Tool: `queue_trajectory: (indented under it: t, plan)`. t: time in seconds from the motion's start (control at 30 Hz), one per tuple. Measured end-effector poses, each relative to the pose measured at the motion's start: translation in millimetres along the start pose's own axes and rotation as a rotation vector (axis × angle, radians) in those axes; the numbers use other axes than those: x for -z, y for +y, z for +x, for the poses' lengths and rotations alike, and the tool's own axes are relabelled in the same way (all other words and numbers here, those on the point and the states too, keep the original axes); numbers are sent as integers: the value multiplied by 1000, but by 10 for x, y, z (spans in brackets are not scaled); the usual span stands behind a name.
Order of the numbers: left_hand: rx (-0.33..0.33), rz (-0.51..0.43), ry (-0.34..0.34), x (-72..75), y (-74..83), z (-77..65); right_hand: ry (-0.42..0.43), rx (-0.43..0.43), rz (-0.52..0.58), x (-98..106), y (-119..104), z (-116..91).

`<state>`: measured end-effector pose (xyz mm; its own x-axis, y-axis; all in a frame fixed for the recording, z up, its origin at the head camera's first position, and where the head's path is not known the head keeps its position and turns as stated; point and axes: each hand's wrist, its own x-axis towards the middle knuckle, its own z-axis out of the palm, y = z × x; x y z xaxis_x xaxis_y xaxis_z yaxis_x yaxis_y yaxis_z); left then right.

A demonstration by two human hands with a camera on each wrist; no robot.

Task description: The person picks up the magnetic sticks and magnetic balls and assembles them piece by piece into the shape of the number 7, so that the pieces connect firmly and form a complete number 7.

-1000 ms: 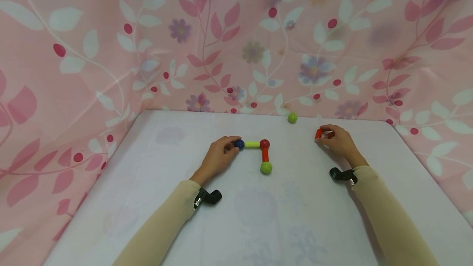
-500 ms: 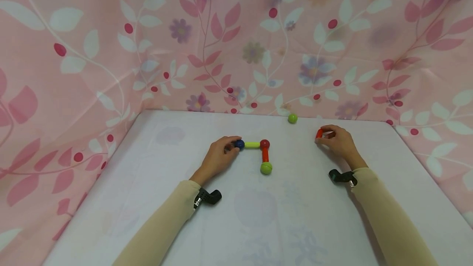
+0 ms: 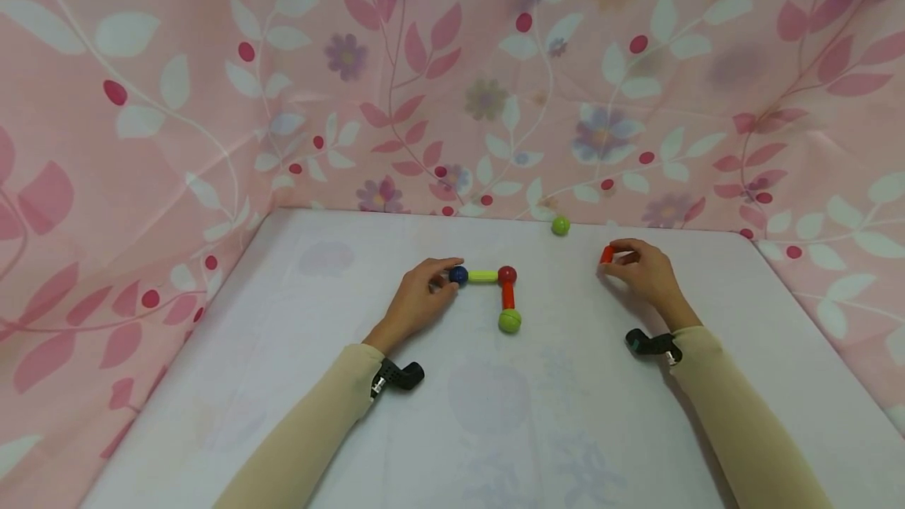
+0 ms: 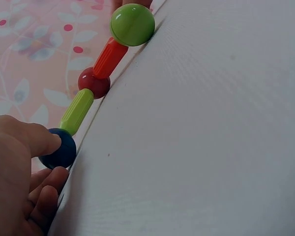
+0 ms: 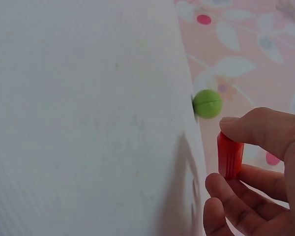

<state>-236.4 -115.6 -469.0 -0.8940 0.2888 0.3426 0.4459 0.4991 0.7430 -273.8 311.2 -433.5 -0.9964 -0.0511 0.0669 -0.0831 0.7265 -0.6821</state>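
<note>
While the left hand [image 3: 420, 294] pinches a blue ball [image 3: 459, 276] at center, the right hand [image 3: 648, 275] grips a red rod [image 5: 230, 157] at far right — probably light, stiff plastic, best held by its ribbed sides.

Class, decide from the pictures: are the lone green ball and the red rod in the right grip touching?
Apart. The head view shows it: white table is visible between the green ball and the red rod.
</note>
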Motion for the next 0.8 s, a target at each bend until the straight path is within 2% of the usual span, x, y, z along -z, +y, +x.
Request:
queue_trajectory:
  t: [0.2,0.5,0.8]
  plan:
    - [14,4,-10,2,4,-2,-3,15,40,-8,-86,-26]
    - [32,23,-7,0,5,10,14,94,81,-57,-253,-120]
    - [55,16,-14,7,31,5,-1,112,99,-80,-365,-231]
